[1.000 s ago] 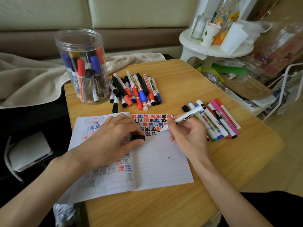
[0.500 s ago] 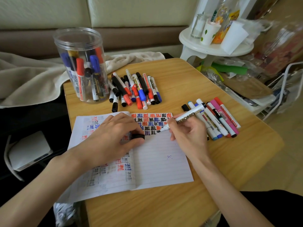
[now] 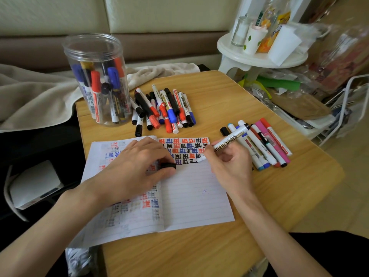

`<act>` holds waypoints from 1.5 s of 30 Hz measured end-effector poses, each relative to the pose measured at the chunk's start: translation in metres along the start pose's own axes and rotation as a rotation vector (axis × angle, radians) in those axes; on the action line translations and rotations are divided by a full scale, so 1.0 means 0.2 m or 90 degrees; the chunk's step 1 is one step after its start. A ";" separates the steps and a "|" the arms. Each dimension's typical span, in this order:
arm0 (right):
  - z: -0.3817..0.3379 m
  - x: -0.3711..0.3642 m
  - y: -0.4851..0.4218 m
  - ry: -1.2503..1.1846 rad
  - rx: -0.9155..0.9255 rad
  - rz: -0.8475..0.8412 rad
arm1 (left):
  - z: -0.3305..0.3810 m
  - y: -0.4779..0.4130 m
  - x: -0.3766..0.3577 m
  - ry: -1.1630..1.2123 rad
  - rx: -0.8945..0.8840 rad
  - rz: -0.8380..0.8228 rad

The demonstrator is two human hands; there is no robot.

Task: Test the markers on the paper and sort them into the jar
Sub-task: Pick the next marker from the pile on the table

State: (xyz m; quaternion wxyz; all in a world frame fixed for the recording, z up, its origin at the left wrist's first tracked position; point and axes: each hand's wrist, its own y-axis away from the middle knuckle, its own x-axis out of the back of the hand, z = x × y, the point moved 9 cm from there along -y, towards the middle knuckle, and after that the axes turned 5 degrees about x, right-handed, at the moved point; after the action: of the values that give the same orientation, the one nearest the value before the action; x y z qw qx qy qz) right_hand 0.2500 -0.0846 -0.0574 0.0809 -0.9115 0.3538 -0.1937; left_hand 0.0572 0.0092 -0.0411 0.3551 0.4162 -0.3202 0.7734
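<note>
Fronting a sofa (image 3: 159,17), a table (image 3: 219,248) bears paper (image 3: 191,208).

A clear, lidless jar (image 3: 95,76) stands upright at the far left of the desk (image 3: 249,104), holding capped markers (image 3: 95,86) on end. A loose pile of markers (image 3: 163,110) lies just beside it, and a row of markers (image 3: 265,144) lies right of the lined paper (image 3: 191,196). One uncapped white marker (image 3: 227,139) slants tip-down among the red, blue and black marks on the page.

The right hand (image 3: 229,168) writes on the notebook (image 3: 191,196) with a whiteboard marker (image 3: 229,139); the left hand (image 3: 135,168) pinches its black cap (image 3: 168,165).
</note>
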 end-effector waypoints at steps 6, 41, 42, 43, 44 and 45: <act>0.00 -0.02 0.00 -0.060 -0.017 -0.027 | 0.00 -0.01 0.00 0.007 -0.015 0.021; 0.00 -0.03 -0.01 -0.055 0.002 -0.032 | 0.03 -0.01 0.02 0.006 -0.015 0.016; 0.00 -0.03 -0.01 -0.053 0.002 -0.033 | 0.03 -0.01 0.02 0.005 -0.014 0.014; 0.00 -0.03 -0.01 -0.050 0.001 -0.035 | 0.03 -0.01 0.02 0.005 -0.015 0.013; 0.00 -0.03 -0.01 -0.044 0.000 -0.037 | 0.03 -0.01 0.02 0.006 -0.016 0.012; 0.00 -0.03 0.00 -0.037 0.000 -0.038 | 0.03 -0.01 0.02 0.006 -0.016 0.012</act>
State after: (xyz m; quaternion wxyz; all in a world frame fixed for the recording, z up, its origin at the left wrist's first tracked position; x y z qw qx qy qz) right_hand 0.2466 -0.0805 -0.0578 0.0850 -0.9269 0.3239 -0.1695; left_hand 0.0592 0.0069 -0.0344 0.3547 0.4049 -0.3323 0.7745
